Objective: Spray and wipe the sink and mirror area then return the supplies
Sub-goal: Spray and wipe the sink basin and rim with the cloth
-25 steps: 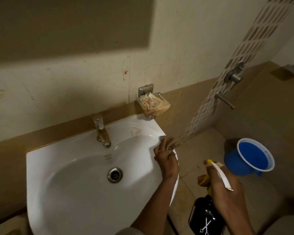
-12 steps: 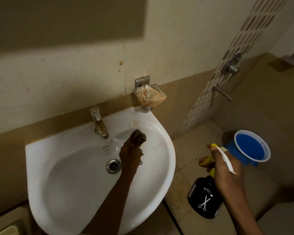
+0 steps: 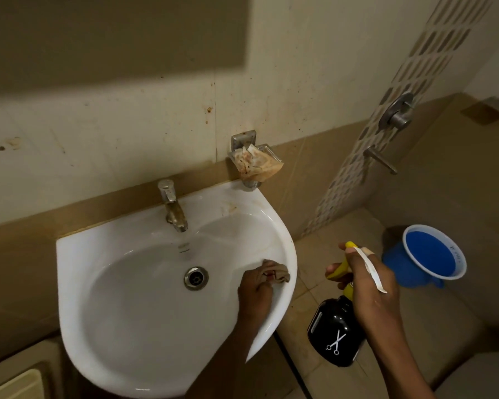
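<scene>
From the head view, the white sink (image 3: 121, 283) hangs on the tiled wall, and everything else can be placed around it. The left hand (image 3: 255, 289) reaches into the basin on its right side, fingers curled around a bunched brownish cloth (image 3: 277, 273) and pressing it against the inner wall just below the right rim. The round metal drain (image 3: 196, 278) sits in the middle of the basin, a little to the left of that hand. At the back edge of the sink stands a worn metal tap (image 3: 172, 205), its spout pointing down into the bowl. Above the sink's back right corner, a metal soap dish (image 3: 251, 156) is fixed to the wall and holds a crumpled, stained wrapper. To the right of the sink, off its rim and above the floor tiles, the right hand (image 3: 369, 286) grips the neck of a black spray bottle (image 3: 336, 331) with a yellow trigger head and a white scissors mark on its body; the bottle hangs below the fist, tilted slightly. Farther right of the sink, a blue mug (image 3: 427, 254) with a white rim stands on the floor. On the wall beyond, up and right of the sink, a metal shower valve (image 3: 396, 112) is mounted on a strip of patterned tile.
</scene>
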Motion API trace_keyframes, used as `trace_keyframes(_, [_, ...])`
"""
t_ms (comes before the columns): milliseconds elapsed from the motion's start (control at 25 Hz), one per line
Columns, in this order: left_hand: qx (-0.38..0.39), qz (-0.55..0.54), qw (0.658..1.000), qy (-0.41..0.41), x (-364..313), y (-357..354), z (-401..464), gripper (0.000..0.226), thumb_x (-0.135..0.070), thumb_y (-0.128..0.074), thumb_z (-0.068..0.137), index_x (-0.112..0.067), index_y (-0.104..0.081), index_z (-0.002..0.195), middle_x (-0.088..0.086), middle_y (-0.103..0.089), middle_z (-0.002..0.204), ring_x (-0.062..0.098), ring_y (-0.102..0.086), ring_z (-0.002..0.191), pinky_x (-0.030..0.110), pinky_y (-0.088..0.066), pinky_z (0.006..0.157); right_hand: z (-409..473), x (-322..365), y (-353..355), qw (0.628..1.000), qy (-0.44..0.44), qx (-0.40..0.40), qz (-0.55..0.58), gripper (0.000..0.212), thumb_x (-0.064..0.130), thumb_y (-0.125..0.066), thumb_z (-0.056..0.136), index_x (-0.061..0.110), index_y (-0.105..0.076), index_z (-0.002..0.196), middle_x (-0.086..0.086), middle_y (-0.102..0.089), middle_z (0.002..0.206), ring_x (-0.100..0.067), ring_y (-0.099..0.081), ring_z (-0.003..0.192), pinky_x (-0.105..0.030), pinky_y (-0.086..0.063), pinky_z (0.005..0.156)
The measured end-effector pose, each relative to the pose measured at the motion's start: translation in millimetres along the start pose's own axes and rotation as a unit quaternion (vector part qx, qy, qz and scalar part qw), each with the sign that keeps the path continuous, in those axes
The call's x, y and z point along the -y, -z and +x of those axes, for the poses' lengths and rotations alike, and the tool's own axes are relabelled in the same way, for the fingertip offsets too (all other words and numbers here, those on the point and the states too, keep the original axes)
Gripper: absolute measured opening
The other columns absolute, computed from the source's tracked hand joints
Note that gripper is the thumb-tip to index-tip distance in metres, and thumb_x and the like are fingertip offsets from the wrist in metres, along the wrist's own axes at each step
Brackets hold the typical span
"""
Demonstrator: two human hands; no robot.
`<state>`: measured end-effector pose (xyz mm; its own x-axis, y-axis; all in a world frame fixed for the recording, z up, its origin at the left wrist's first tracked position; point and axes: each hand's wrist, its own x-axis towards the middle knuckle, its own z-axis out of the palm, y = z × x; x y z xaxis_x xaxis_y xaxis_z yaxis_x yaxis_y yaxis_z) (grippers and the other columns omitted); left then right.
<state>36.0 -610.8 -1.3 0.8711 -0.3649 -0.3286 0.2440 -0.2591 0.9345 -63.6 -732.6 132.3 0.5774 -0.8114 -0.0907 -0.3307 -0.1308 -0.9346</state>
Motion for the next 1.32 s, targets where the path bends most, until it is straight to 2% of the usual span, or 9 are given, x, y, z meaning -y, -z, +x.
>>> trace_keyframes(120, [0.032,-0.175,0.979,0.098,-33,-15,-7,0.039,0.002,-0.052,0.087,-0.025,-0.075,0.104,0.001,-0.069,0.078,0.008,-0.061,0.056,0.022,-0.049,0.051,3,7,2,1.000,-0.003,-0.009,0.016,0.027,0.032,-0.050,0.108,0.027,-0.074,0.097,-0.003,-0.081,0.075,-0.016,-0.074,0.075,-0.031,-0.051,0.068])
trace_keyframes(320, [0.147,-0.218,0.961,0.089,-66,-54,-25,0.027,-0.007,-0.056,0.086,-0.017,-0.075,0.101,0.001,-0.078,0.087,0.007,-0.073,0.070,0.016,-0.054,0.056,15,14,21,0.999,-0.001,-0.039,0.035,0.035,0.042,-0.049,0.104,0.023,-0.075,0.118,-0.006,-0.082,0.084,-0.014,-0.077,0.083,-0.037,-0.056,0.077])
trace_keyframes(480, [-0.004,-0.210,0.977,0.024,-46,-12,3,0.026,-0.007,-0.052,0.092,-0.015,-0.071,0.108,0.003,-0.073,0.080,0.013,-0.067,0.064,0.026,-0.057,0.055,22,8,45,0.998,-0.002,-0.045,0.040,0.041,0.043,-0.050,0.102,0.016,-0.075,0.118,0.006,-0.083,0.085,-0.006,-0.078,0.078,-0.039,-0.057,0.078])
trace_keyframes(640, [-0.210,-0.228,0.944,0.117,-17,15,49,0.024,-0.025,-0.050,0.100,-0.005,-0.062,0.106,0.017,-0.062,0.071,0.024,-0.053,0.048,0.030,-0.046,0.047,15,-6,46,0.998,0.007,-0.043,0.036,0.043,0.030,-0.048,0.109,-0.005,-0.072,0.113,0.016,-0.082,0.087,-0.011,-0.077,0.079,-0.038,-0.055,0.076])
trace_keyframes(760, [-0.230,-0.121,0.953,0.158,-2,-4,62,0.030,-0.024,-0.042,0.102,-0.001,-0.059,0.112,0.023,-0.067,0.099,0.039,-0.067,0.078,0.047,-0.058,0.074,12,-15,51,0.999,0.019,-0.029,0.037,0.040,0.027,-0.048,0.110,-0.005,-0.071,0.114,0.014,-0.083,0.088,-0.020,-0.077,0.083,-0.038,-0.055,0.077])
trace_keyframes(880, [-0.170,0.010,0.983,0.067,-20,-38,62,0.029,-0.005,-0.049,0.096,-0.003,-0.059,0.123,0.020,-0.060,0.124,0.037,-0.060,0.116,0.055,-0.045,0.103,14,-23,58,0.999,0.019,-0.024,0.043,0.042,0.034,-0.050,0.109,-0.002,-0.072,0.114,0.011,-0.083,0.090,-0.019,-0.077,0.083,-0.038,-0.055,0.076])
trace_keyframes(1080, [-0.081,0.049,0.989,-0.110,-36,-46,44,0.043,0.014,-0.052,0.086,-0.005,-0.066,0.121,0.012,-0.052,0.137,0.029,-0.051,0.128,0.041,-0.037,0.112,35,-14,24,0.998,0.024,0.032,0.046,0.026,0.035,-0.057,0.106,0.022,-0.078,0.099,-0.008,-0.080,0.077,-0.018,-0.075,0.076,-0.036,-0.056,0.070])
trace_keyframes(1200, [0.019,0.176,0.953,-0.245,-25,-27,34,0.050,0.013,-0.053,0.081,-0.011,-0.069,0.122,0.008,-0.055,0.137,0.021,-0.045,0.134,0.037,-0.026,0.113,51,-17,-1,0.996,0.035,0.080,0.015,0.026,0.035,-0.060,0.105,0.018,-0.077,0.097,-0.012,-0.079,0.082,-0.007,-0.073,0.071,-0.032,-0.056,0.069])
trace_keyframes(1320, [0.136,0.296,0.901,-0.285,-23,-7,27,0.047,0.001,-0.052,0.083,-0.015,-0.067,0.125,0.006,-0.053,0.140,0.021,-0.042,0.136,0.038,-0.023,0.115,54,-21,-12,0.993,0.054,0.102,0.018,0.030,0.041,-0.060,0.100,0.016,-0.077,0.097,-0.010,-0.079,0.084,-0.007,-0.072,0.073,-0.028,-0.057,0.067])
